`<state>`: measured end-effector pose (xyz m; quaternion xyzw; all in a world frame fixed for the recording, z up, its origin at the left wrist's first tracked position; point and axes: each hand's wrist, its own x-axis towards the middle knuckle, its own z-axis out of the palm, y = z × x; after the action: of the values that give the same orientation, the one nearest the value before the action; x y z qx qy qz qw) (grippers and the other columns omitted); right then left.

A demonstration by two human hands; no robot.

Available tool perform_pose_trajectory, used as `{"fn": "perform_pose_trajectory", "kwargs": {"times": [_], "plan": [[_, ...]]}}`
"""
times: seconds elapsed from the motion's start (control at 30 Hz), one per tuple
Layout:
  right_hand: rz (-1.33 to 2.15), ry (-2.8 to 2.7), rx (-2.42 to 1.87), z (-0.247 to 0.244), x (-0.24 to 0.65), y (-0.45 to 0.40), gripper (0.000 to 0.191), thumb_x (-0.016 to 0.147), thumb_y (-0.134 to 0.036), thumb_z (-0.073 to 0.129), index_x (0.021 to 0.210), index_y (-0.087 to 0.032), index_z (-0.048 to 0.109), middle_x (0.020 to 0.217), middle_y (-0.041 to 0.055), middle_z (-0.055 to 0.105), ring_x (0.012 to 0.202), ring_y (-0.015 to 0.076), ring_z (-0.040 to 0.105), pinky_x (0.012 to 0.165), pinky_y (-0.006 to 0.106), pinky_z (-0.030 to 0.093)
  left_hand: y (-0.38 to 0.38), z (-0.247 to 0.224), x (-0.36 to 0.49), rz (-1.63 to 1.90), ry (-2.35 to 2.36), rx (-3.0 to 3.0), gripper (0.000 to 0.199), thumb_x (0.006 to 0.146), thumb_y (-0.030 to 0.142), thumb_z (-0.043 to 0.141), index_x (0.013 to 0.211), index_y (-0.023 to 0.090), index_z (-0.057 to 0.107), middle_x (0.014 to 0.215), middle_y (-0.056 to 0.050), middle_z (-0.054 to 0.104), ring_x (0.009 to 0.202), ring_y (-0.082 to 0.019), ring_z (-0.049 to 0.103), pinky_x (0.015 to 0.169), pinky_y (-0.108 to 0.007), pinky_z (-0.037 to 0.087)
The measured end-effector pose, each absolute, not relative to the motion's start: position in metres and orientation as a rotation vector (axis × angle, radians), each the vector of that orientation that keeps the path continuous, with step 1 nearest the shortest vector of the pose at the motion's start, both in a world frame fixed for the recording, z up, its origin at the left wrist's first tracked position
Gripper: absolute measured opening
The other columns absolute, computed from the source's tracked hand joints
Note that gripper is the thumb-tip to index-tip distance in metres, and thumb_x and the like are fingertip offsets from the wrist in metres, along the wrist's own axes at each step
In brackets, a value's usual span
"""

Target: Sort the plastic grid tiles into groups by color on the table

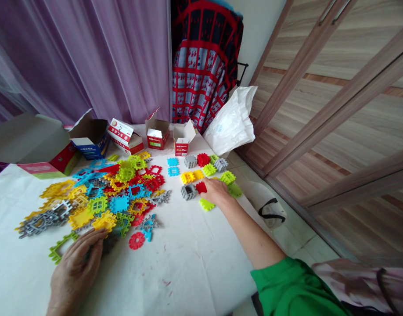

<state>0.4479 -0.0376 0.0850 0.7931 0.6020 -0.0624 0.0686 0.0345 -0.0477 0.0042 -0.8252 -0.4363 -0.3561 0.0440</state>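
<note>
My right hand (216, 192) is over the right part of the table, its fingers closed on a red interlocking plastic piece (201, 188). Beside it stands a grey block of joined pieces (188, 192); a lime green piece (206, 204) lies just below. My left hand (79, 259) is at the near edge of a mixed pile, its curled fingertips on a yellow interlocking piece (105, 220). The thumb side is partly hidden. Close by lies a green frame piece (61, 248). Small groups sorted by colour include blue squares (173, 171) and yellow pieces (188, 177).
Opened cardboard boxes line the back edge: a large one (50, 164), a blue one (89, 149) and several smaller red and white ones (181, 147). A white bag (232, 120) stands at the back right corner. Wooden wardrobe doors (320, 96) rise on the right.
</note>
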Motion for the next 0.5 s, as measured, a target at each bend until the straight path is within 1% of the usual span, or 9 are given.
{"fn": "perform_pose_trajectory", "kwargs": {"times": [0.2, 0.4, 0.5], "plan": [[-0.221, 1.763, 2.363, 0.087, 0.444, -0.031, 0.039, 0.080, -0.033, 0.067, 0.116, -0.021, 0.062, 0.116, 0.0110, 0.071, 0.110, 0.0252, 0.065, 0.084, 0.031, 0.047, -0.048, 0.008, 0.037, -1.098, -1.324, -2.507, 0.024, 0.092, 0.037, 0.046, 0.103, 0.024, 0.063, 0.097, -0.007, 0.076, 0.089, -0.021, 0.072, 0.082, -0.035, 0.058], [-0.233, 1.700, 2.359, 0.096, 0.441, -0.026, 0.048, 0.080, -0.035, 0.068, 0.124, -0.017, 0.059, 0.116, 0.0152, 0.071, 0.110, 0.0272, 0.066, 0.086, 0.033, 0.049, -0.049, 0.011, 0.039, -1.090, -1.308, -2.505, 0.025, 0.093, 0.038, 0.045, 0.101, 0.024, 0.063, 0.094, -0.008, 0.076, 0.086, -0.022, 0.072, 0.079, -0.036, 0.059], [-0.221, 1.708, 2.369, 0.094, 0.441, -0.026, 0.048, 0.081, -0.036, 0.068, 0.124, -0.016, 0.059, 0.115, 0.0161, 0.071, 0.110, 0.0276, 0.066, 0.086, 0.033, 0.049, -0.048, 0.009, 0.039, -1.100, -1.321, -2.512, 0.025, 0.093, 0.037, 0.045, 0.101, 0.024, 0.064, 0.095, -0.007, 0.076, 0.088, -0.022, 0.072, 0.080, -0.035, 0.059]]}}
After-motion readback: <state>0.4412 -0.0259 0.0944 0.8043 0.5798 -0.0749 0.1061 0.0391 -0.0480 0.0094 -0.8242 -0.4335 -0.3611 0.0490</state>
